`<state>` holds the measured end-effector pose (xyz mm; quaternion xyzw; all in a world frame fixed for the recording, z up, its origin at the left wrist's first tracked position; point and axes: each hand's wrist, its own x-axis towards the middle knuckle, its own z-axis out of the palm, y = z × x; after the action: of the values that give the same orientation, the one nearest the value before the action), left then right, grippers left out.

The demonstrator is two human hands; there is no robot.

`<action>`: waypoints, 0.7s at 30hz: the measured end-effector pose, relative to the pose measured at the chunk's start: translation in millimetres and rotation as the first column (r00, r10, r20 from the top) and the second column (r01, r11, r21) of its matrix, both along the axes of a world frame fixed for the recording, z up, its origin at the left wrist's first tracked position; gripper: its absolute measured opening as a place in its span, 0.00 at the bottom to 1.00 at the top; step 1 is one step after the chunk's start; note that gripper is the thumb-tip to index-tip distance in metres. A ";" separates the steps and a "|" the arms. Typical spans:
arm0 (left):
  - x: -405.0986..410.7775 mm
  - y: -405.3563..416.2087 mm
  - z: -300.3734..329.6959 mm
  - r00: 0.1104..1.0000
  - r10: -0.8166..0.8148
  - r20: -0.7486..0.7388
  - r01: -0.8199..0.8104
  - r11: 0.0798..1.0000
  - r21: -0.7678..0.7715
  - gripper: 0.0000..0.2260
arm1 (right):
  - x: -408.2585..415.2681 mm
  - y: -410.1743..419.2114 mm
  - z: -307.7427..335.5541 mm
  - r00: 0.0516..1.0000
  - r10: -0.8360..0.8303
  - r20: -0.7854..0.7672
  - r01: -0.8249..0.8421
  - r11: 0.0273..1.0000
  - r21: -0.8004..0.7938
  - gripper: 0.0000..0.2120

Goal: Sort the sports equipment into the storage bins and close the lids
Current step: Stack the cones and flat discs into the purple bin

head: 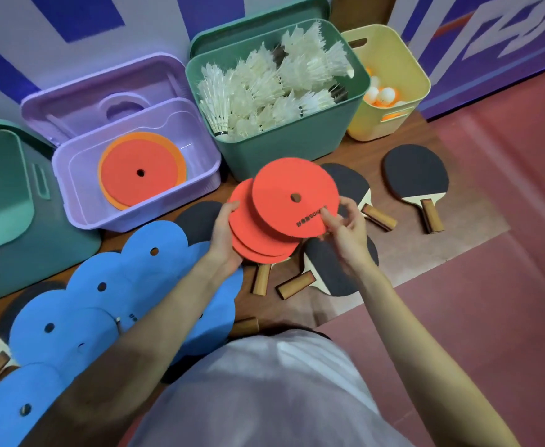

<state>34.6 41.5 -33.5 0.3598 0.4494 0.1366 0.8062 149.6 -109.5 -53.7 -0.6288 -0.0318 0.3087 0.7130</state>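
Both hands gripping red flat discs (284, 201) by their rims above the floor, right (345, 227) pinching the top one, left (224, 233) cradling the stack; seemingly light, floppy foam, best held edgewise.

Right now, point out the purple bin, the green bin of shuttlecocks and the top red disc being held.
purple bin (142, 217): head view, on its front wall.
green bin of shuttlecocks (284, 146): head view, on its front wall.
top red disc (284, 185): head view, on its upper face above the centre hole.
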 end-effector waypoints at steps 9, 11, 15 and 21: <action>-17.6 14.6 1.7 0.989 0.133 0.064 -0.126 0.987 -0.099 0.19 | -11.0 39.1 -8.3 0.802 0.418 0.426 -0.171 0.845 -0.506 0.25; -20.9 18.5 3.9 0.986 0.147 0.076 -0.138 0.984 -0.114 0.19 | -10.3 51.5 -6.6 0.839 0.420 0.346 -0.237 0.854 -0.463 0.29; -29.7 25.9 3.9 0.971 0.219 0.098 -0.209 0.972 -0.110 0.19 | -15.9 78.1 -3.6 0.830 0.430 0.355 -0.283 0.873 -0.397 0.21; -44.4 45.3 6.1 0.933 0.345 0.099 -0.324 0.929 -0.178 0.23 | -32.9 115.9 0.7 0.806 0.398 0.438 -0.261 0.903 -0.341 0.15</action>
<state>-9.8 86.8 -27.4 0.2030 0.4610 0.2589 0.8242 116.7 6.4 -53.0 -0.7605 -0.2827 0.2574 0.5248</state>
